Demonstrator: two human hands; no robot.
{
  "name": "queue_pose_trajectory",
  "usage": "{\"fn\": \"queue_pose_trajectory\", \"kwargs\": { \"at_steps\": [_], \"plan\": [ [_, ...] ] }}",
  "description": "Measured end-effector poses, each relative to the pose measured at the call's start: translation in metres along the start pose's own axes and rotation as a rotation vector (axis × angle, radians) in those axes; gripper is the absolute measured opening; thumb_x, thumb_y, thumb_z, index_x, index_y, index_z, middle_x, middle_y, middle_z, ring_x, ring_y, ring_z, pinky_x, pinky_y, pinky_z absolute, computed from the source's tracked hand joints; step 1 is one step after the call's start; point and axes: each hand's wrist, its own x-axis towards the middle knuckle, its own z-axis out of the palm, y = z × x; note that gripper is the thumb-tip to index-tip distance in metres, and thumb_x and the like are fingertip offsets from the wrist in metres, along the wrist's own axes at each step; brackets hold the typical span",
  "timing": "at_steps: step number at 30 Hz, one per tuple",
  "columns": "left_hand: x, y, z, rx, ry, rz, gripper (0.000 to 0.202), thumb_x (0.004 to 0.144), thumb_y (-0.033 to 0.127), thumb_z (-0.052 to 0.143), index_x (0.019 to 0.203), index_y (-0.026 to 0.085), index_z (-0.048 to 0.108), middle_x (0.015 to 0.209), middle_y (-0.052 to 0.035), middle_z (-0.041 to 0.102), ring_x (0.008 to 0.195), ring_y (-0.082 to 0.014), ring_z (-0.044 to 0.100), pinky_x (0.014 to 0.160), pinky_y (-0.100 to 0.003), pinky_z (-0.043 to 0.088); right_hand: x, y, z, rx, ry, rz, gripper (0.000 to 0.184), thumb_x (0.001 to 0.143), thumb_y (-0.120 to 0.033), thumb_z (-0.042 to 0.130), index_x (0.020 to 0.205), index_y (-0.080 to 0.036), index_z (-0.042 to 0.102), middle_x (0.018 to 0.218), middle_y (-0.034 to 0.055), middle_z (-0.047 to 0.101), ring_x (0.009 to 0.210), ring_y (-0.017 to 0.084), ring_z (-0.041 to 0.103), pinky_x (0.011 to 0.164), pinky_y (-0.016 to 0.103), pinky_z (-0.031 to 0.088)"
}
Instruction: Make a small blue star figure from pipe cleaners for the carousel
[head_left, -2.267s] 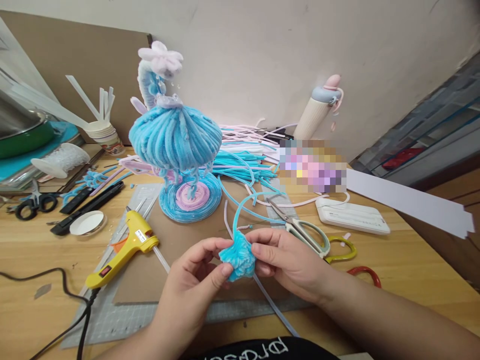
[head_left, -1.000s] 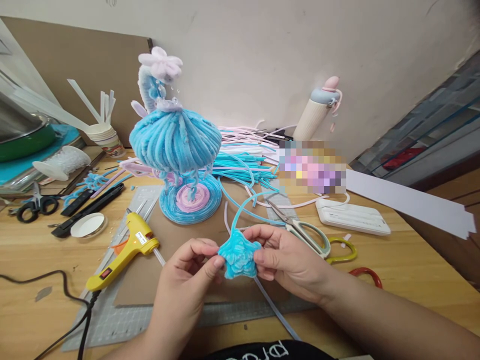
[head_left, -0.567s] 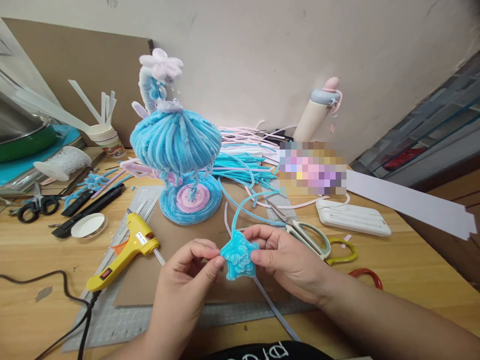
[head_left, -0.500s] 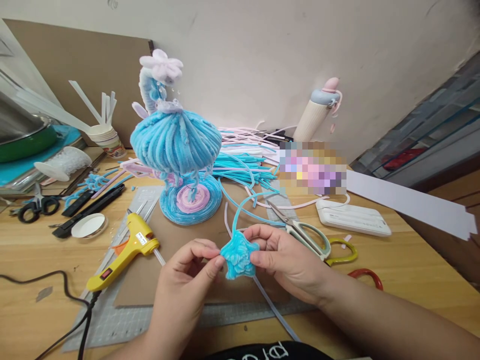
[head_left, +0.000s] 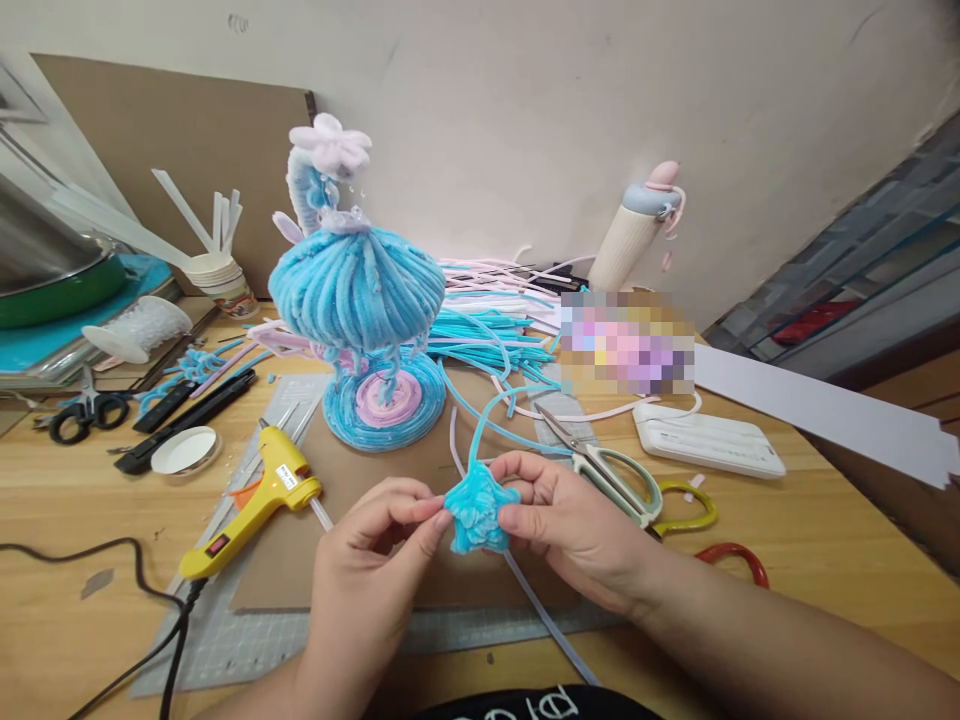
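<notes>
A small blue star-shaped piece wound from fuzzy pipe cleaner (head_left: 475, 516) is held between both hands just above the desk. My left hand (head_left: 367, 580) pinches its left side with thumb and forefinger. My right hand (head_left: 570, 525) grips its right side, fingers curled round it. A loose blue pipe-cleaner tail (head_left: 491, 415) runs up from the star toward the back. Behind stands a tall blue and pink pipe-cleaner figure (head_left: 357, 290) on a round coiled base (head_left: 384, 408).
A yellow glue gun (head_left: 251, 502) with a black cord lies at left on a cutting mat (head_left: 247, 625). Scissors (head_left: 607, 468) lie right of my hands. Loose blue and pink pipe cleaners (head_left: 487, 330), a white case (head_left: 709, 442), black tools (head_left: 180, 420) and a cup (head_left: 217, 280) crowd the wooden desk (head_left: 825, 530).
The star piece has been turned between my fingers from edge-on to face-on and nudged slightly. The camera shifted a little, so the scene sits lower and rightward.
</notes>
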Motion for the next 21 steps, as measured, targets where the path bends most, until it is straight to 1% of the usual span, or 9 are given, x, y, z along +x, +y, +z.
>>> {"fn": "queue_pose_trajectory", "kwargs": {
  "at_steps": [4, 6, 8, 11, 13, 14, 17, 21],
  "plan": [
    [0.0002, -0.0001, -0.0009, 0.051, -0.007, 0.027, 0.011, 0.073, 0.018, 0.072, 0.063, 0.019, 0.069, 0.073, -0.0023, 0.061, 0.067, -0.0144, 0.058, 0.058, -0.023, 0.046, 0.0009, 0.0007, -0.0002, 0.024, 0.006, 0.009, 0.042, 0.064, -0.021, 0.084, 0.095, -0.015, 0.057, 0.073, -0.0003, 0.068, 0.064, 0.008, 0.062, 0.064, 0.019, 0.048],
    [0.0, -0.0007, -0.0012, -0.002, -0.02, 0.011, 0.009, 0.073, 0.019, 0.073, 0.065, 0.019, 0.07, 0.074, -0.0019, 0.062, 0.065, -0.0131, 0.058, 0.058, -0.023, 0.046, 0.0012, 0.0002, -0.0006, 0.071, -0.009, 0.009, 0.041, 0.065, -0.02, 0.084, 0.095, -0.015, 0.057, 0.074, -0.0003, 0.068, 0.065, 0.008, 0.063, 0.064, 0.019, 0.05],
    [0.0002, -0.001, -0.0006, -0.14, -0.048, -0.077, 0.006, 0.073, 0.024, 0.073, 0.071, 0.02, 0.07, 0.076, -0.0013, 0.062, 0.061, -0.0115, 0.056, 0.055, -0.022, 0.047, 0.0011, -0.0011, -0.0008, 0.134, -0.031, 0.004, 0.039, 0.066, -0.019, 0.082, 0.096, -0.015, 0.058, 0.075, -0.0004, 0.068, 0.065, 0.009, 0.064, 0.062, 0.02, 0.052],
    [0.0023, 0.0003, 0.0019, -0.378, -0.092, -0.315, 0.015, 0.073, 0.033, 0.074, 0.079, 0.019, 0.069, 0.07, -0.0009, 0.062, 0.057, -0.0111, 0.054, 0.048, -0.021, 0.046, 0.0004, -0.0035, -0.0006, 0.19, -0.057, -0.001, 0.035, 0.069, -0.018, 0.079, 0.097, -0.015, 0.058, 0.079, 0.0004, 0.069, 0.066, 0.01, 0.065, 0.06, 0.023, 0.055],
    [0.0045, 0.002, 0.0037, -0.467, -0.152, -0.452, 0.021, 0.071, 0.035, 0.076, 0.078, 0.017, 0.068, 0.064, -0.0007, 0.059, 0.056, -0.0111, 0.053, 0.045, -0.019, 0.044, -0.0002, -0.0042, -0.0002, 0.188, -0.071, 0.001, 0.033, 0.071, -0.017, 0.077, 0.097, -0.015, 0.059, 0.079, 0.0008, 0.068, 0.067, 0.011, 0.065, 0.061, 0.024, 0.056],
    [0.0055, 0.0029, 0.0043, -0.493, -0.188, -0.499, 0.023, 0.069, 0.036, 0.077, 0.075, 0.015, 0.068, 0.061, -0.0006, 0.058, 0.055, -0.0105, 0.051, 0.044, -0.017, 0.042, -0.0004, -0.0043, 0.0001, 0.182, -0.075, 0.002, 0.032, 0.071, -0.017, 0.077, 0.097, -0.015, 0.059, 0.079, 0.0007, 0.068, 0.068, 0.011, 0.065, 0.062, 0.024, 0.056],
    [0.0075, 0.0046, 0.0046, -0.556, -0.266, -0.583, 0.026, 0.066, 0.036, 0.079, 0.071, 0.014, 0.066, 0.057, 0.0001, 0.056, 0.052, -0.0086, 0.048, 0.041, -0.015, 0.036, -0.0009, -0.0037, 0.0008, 0.16, -0.073, 0.011, 0.032, 0.07, -0.016, 0.077, 0.096, -0.014, 0.059, 0.078, 0.0009, 0.067, 0.069, 0.01, 0.065, 0.063, 0.023, 0.055],
    [0.0077, 0.0045, 0.0032, -0.612, -0.287, -0.63, 0.026, 0.066, 0.035, 0.079, 0.068, 0.014, 0.064, 0.057, 0.0007, 0.055, 0.053, -0.0082, 0.048, 0.041, -0.014, 0.033, -0.0013, -0.0034, 0.0012, 0.14, -0.071, 0.012, 0.034, 0.069, -0.017, 0.078, 0.096, -0.015, 0.058, 0.079, 0.0005, 0.067, 0.069, 0.009, 0.064, 0.064, 0.021, 0.053]
  ]
}}
